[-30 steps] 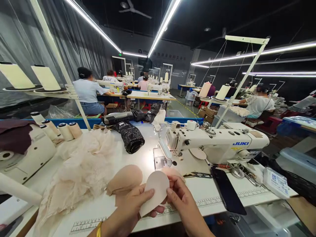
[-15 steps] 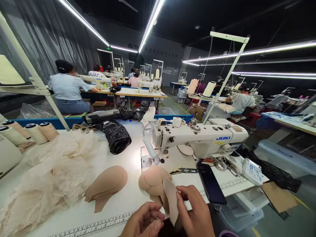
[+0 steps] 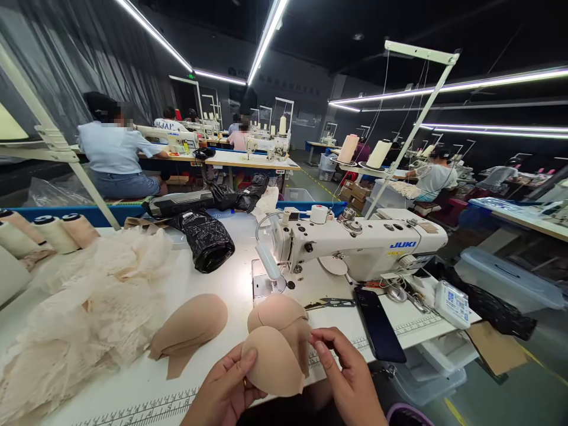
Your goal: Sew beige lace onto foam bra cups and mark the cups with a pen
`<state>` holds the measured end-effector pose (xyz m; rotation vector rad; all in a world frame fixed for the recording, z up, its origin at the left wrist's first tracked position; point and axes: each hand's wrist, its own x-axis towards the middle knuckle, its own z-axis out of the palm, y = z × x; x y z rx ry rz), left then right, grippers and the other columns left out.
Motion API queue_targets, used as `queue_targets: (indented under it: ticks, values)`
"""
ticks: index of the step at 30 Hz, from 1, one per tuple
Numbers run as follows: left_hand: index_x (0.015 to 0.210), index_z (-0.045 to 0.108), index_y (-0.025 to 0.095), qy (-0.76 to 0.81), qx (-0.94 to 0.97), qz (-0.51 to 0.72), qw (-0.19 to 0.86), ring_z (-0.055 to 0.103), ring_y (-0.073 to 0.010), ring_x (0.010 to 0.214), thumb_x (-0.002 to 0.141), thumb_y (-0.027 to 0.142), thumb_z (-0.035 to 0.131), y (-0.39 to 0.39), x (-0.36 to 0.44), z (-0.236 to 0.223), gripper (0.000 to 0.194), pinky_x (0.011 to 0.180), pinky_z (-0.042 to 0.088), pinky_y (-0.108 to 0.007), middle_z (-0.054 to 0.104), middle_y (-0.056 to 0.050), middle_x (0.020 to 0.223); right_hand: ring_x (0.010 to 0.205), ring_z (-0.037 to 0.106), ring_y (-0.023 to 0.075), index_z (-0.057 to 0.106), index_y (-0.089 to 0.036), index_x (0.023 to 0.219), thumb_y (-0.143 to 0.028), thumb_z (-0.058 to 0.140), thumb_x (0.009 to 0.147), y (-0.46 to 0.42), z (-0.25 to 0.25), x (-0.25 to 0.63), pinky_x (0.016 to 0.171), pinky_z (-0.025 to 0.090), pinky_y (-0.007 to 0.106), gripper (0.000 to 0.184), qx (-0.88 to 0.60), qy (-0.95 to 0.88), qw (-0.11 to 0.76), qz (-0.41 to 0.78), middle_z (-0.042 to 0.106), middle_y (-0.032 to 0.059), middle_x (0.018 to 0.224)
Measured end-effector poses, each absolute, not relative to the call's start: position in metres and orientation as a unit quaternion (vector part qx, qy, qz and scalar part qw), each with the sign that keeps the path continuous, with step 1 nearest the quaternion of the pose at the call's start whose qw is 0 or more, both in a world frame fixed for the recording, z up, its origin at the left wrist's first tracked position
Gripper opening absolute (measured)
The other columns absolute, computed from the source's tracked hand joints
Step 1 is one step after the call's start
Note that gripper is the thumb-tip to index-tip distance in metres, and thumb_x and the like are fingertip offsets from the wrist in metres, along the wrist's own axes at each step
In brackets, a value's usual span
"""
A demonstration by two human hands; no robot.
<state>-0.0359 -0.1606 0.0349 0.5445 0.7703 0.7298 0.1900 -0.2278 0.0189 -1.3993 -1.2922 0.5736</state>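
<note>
In my left hand (image 3: 226, 378) is a beige moulded bra cup (image 3: 273, 364), its rounded side facing me and my thumb pressed on its left edge. Behind it, more beige bra cups (image 3: 277, 310) lie stacked on the table in front of the sewing machine (image 3: 355, 248). My right hand (image 3: 346, 370) is beside the stack's right edge, thumb and index finger slightly apart, with nothing visible between them. Whether the index fingertip touches the stack I cannot tell. To the left, another group of beige cups (image 3: 193, 325) rests on the white tabletop.
A heap of cream lace fabric (image 3: 102, 302) covers the table's left side. Thread snips (image 3: 337, 302) and a black phone (image 3: 379, 325) lie right of the cups. A black plastic-wrapped bundle (image 3: 206, 242) sits behind. A printed ruler (image 3: 142, 408) runs along the front edge.
The cup that hung edge-on from my right hand is now in my left hand, turned with its rounded side toward me. My right fingers have come off it. The view has shifted slightly.
</note>
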Motion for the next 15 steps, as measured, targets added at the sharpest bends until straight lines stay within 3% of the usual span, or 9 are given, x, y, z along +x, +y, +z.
queue_targets:
  ticks: [4, 9, 12, 15]
  values:
    - [0.115, 0.08, 0.015, 0.338, 0.251, 0.337, 0.842, 0.074, -0.0332, 0.107, 0.079, 0.047, 0.088, -0.16, -0.034, 0.032, 0.049, 0.088, 0.06, -0.038, 0.081, -0.016, 0.114, 0.098, 0.07, 0.026, 0.072, -0.028, 0.119, -0.058, 0.063, 0.099, -0.225, 0.001, 0.182, 0.085, 0.056, 0.034, 0.037, -0.575, -0.492, 0.531, 0.381, 0.074, 0.0075, 0.103]
    - [0.113, 0.081, 0.016, 0.335, 0.261, 0.34, 0.839, 0.073, -0.0352, 0.112, 0.079, 0.048, 0.089, -0.156, -0.033, 0.027, 0.048, 0.097, 0.06, -0.042, 0.081, -0.015, 0.115, 0.083, 0.067, 0.021, 0.07, -0.026, 0.119, -0.055, 0.068, 0.097, -0.227, -0.003, 0.173, 0.077, 0.052, 0.031, 0.037, -0.537, -0.53, 0.517, 0.405, 0.072, 0.0043, 0.09]
    - [0.108, 0.081, 0.015, 0.364, 0.26, 0.358, 0.82, 0.072, -0.0378, 0.115, 0.072, 0.05, 0.093, -0.153, -0.034, 0.026, 0.051, 0.09, 0.063, -0.04, 0.08, -0.016, 0.117, 0.088, 0.068, 0.0217, 0.069, -0.026, 0.121, -0.047, 0.058, 0.104, -0.22, 0.012, 0.19, 0.08, 0.054, 0.032, 0.029, -0.564, -0.595, 0.482, 0.309, 0.073, 0.0053, 0.096]
    - [0.105, 0.081, 0.015, 0.39, 0.249, 0.375, 0.803, 0.072, -0.0389, 0.114, 0.068, 0.048, 0.095, -0.152, -0.034, 0.027, 0.051, 0.083, 0.065, -0.038, 0.08, -0.015, 0.118, 0.113, 0.063, 0.0287, 0.072, -0.024, 0.12, -0.032, 0.048, 0.105, -0.192, 0.032, 0.231, 0.099, 0.051, 0.044, 0.029, -0.649, -0.647, 0.386, 0.103, 0.071, 0.013, 0.119]
